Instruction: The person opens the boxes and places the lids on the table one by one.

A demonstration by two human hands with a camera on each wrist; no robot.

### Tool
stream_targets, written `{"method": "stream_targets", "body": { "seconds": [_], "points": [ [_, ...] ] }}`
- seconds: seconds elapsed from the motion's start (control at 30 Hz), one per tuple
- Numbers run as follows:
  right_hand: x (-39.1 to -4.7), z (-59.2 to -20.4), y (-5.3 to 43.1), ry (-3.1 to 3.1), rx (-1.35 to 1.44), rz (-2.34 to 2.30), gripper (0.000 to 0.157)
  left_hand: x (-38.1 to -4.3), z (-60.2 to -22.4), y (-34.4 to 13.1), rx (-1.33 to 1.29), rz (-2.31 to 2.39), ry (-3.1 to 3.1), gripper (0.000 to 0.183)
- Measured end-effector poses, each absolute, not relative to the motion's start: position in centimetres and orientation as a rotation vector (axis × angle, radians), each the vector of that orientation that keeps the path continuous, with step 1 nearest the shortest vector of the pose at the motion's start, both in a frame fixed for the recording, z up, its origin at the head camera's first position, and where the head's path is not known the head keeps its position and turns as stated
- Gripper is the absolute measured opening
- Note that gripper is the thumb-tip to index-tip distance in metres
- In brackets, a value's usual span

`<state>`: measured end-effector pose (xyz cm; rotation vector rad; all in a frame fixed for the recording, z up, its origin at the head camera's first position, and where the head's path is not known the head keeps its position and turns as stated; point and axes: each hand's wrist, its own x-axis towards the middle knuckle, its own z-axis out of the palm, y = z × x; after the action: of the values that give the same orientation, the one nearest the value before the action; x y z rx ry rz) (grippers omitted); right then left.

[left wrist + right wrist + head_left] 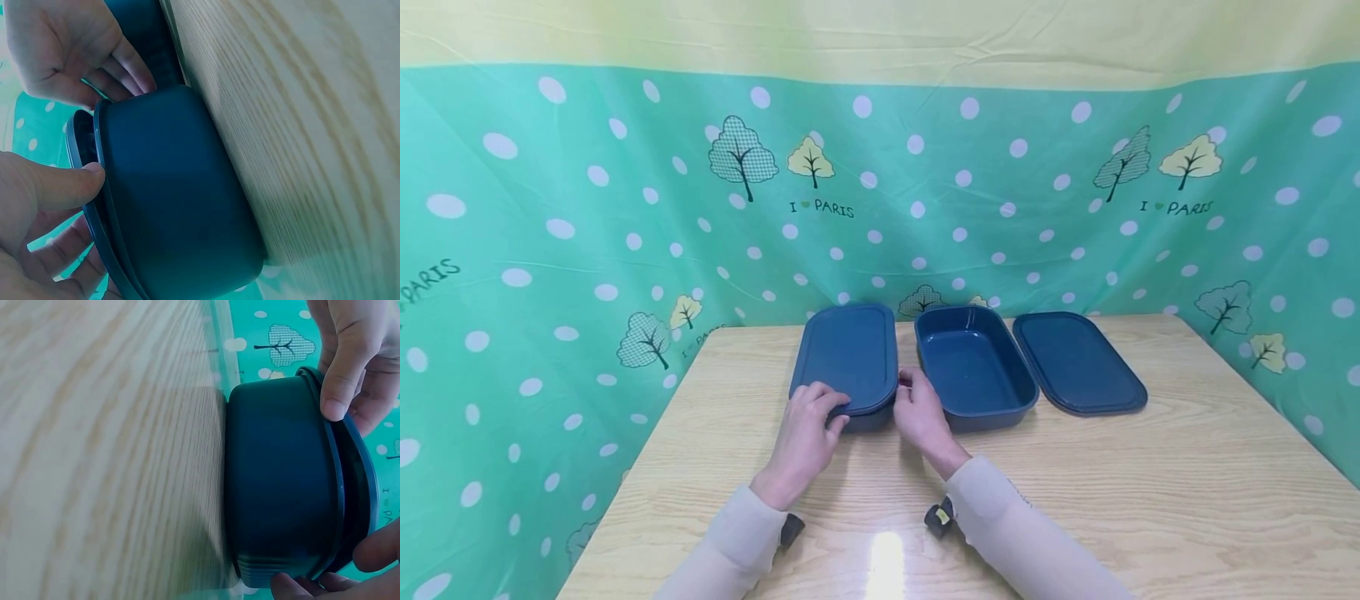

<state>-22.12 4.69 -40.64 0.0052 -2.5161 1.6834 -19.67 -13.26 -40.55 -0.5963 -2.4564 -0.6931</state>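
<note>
A dark blue rectangular food container (281,481) stands on the table with its matching lid (850,354) on top. Along the front the lid sits tilted, with a gap between it and the rim. My left hand (805,429) pinches the lid's front edge near the left corner, its thumb (87,181) at the lid's edge. At the container's right side is my right hand (919,410), fingers (287,587) against the wall and thumb by the lid's edge. In the head view the right fingertips are partly hidden.
Just right stands a second blue container (977,412), uncovered. Another blue lid (1078,367) lies flat beside it. The wooden table (1112,500) meets a green dotted curtain (917,192) at the back and sides.
</note>
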Motion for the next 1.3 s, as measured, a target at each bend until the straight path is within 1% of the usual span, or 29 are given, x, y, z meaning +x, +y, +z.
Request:
{"method": "stream_targets", "body": {
  "seconds": [0.43,0.8,1.3],
  "points": [
    [-22.6,-41.3,4.9,-2.481,0.009,1.834,0.034,-19.6,-40.5,-13.3,-0.611,-0.698,-2.434,0.023],
    [-22.6,-41.4,4.7,-2.461,0.016,1.863,0.033,-19.7,-40.4,-13.4,-0.602,-0.714,-2.462,0.022],
    [-22.8,-41.6,4.6,-2.444,0.001,1.874,0.034,-19.9,-40.4,-13.4,-0.654,-0.679,-2.404,0.025]
  ]
}}
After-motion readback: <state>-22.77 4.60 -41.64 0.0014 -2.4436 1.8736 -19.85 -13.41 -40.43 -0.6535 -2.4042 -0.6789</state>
